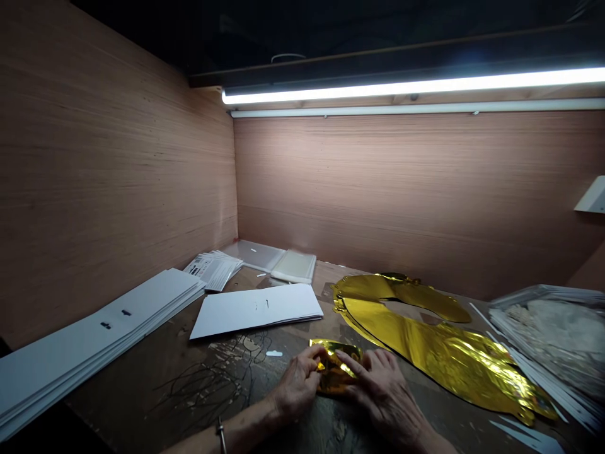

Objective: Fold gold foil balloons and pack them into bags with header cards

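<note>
Low in the middle of the head view, a folded gold foil balloon (336, 372) lies flat between my hands just over the worn tabletop. Its left edge is pinched between the thumb and fingers of my left hand (299, 382). My right hand (385, 391) grips the right side, with its index finger stretched across the shiny top. Some of the right fingers are hidden beneath the hand. To the right spread more flat, uninflated gold foil balloons (425, 343), curved in outline and lying on one another.
White cards (258, 309) lie ahead, with a longer stack (99, 328) at left. Printed cards (215, 270) and clear plastic sleeves (293, 266) sit at the back. Dark strings (212, 378) are tangled at left. A clear plastic bag (558, 334) stands right. Wooden walls (406, 195) enclose the table.
</note>
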A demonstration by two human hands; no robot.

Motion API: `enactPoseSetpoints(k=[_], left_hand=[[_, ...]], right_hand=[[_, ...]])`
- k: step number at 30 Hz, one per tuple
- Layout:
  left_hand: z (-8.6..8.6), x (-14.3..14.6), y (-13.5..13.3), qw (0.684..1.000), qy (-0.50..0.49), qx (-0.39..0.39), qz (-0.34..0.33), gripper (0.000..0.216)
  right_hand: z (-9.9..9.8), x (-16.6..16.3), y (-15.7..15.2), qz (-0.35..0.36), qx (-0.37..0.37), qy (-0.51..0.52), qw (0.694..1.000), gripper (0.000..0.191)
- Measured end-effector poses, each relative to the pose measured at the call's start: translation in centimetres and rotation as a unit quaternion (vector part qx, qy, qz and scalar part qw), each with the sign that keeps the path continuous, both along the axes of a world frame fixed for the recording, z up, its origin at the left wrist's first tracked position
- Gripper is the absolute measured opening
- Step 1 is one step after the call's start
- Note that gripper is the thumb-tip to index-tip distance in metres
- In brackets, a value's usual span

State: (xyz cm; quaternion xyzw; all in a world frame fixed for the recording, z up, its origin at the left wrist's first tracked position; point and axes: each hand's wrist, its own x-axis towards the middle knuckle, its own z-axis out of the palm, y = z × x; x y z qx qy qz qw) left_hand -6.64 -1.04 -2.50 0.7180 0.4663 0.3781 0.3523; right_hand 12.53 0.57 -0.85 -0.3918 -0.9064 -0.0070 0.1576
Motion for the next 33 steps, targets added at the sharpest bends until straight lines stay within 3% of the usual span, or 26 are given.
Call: enactPoseSetpoints(k=[3,5,8,12,15,19,26,30,33], left_hand=[[-0.1,-0.1,0.1,1.0,-0.002,0.007,0.009,0.037],[-0.3,0.0,0.1,1.0,0.0,0.013,0.007,0.036],[-0.4,0.2,-0.1,0.999,0.034,0.007,0.025,0.031],[-0.2,0.4,-1.0,0.987,0.113,0.068,0.09,0.035],[0.1,0.1,-1.6,0.96,0.223,0.17,0.01,0.037],[0.6,-0.8,-1.9,0.89,0.384,0.232,-0.076,0.038],[0.6,-0.4,-0.9,0.787,0.512,0.324,-0.116,0.039],[0.1,-0.1,0.2,0.768,0.528,0.339,-0.129,0.029],[0.4,-0.3,1.3,0.774,0.515,0.342,-0.136,0.026]], right_hand=[[0.8,-0.2,0.2,0.08,0.033,-0.04,0.995,0.046],[1.1,-0.5,0.2,0.13,-0.033,-0.059,0.989,0.047],[1.2,-0.6,0.2,0.139,-0.15,-0.07,0.976,0.047],[0.8,-0.5,0.3,0.126,-0.207,-0.061,0.968,0.045],[0.5,-0.5,0.4,0.114,-0.225,-0.055,0.966,0.045],[0.4,-0.4,0.4,0.103,-0.24,-0.051,0.964,0.045],[0.6,-0.3,0.6,0.106,-0.241,-0.043,0.964,0.047],[0.3,0.0,0.8,0.105,-0.218,-0.033,0.97,0.048],[0.1,-0.2,0.6,0.073,-0.094,-0.006,0.993,0.053]])
